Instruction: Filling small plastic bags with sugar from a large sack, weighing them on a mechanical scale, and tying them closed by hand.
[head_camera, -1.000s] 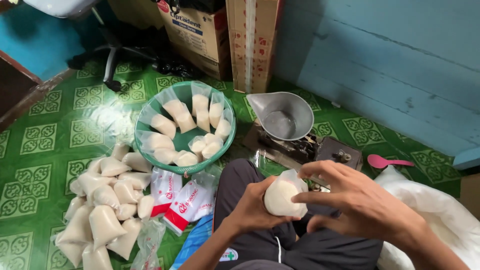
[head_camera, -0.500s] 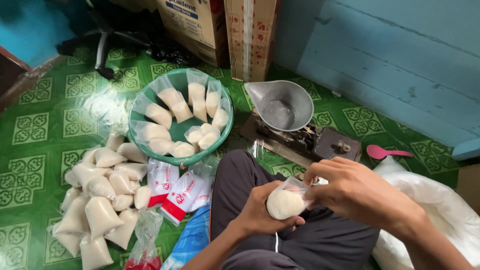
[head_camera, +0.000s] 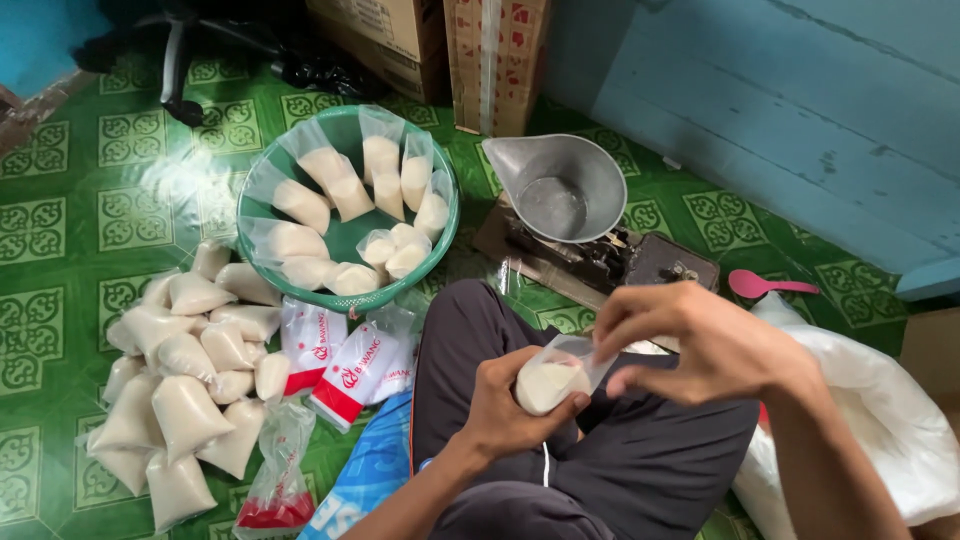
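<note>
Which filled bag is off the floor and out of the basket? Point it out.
The small bag of white powder, gripped by the left hand, its top pinched by the right hand. The others lie in the green basket or piled on the floor.

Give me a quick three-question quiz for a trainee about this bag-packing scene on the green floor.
1. True or false: the left hand cups the filled bottom of a small clear bag of white powder while the right hand grips its top.
2. Multiple choice: the metal scoop pan is A) heaped with powder, B) nearly empty, C) upside down.
3. Where do the untied, open-topped bags lie: in the green basket or in the pile of bags on the floor?

Key: 1 true; 2 B; 3 in the green basket.
</note>
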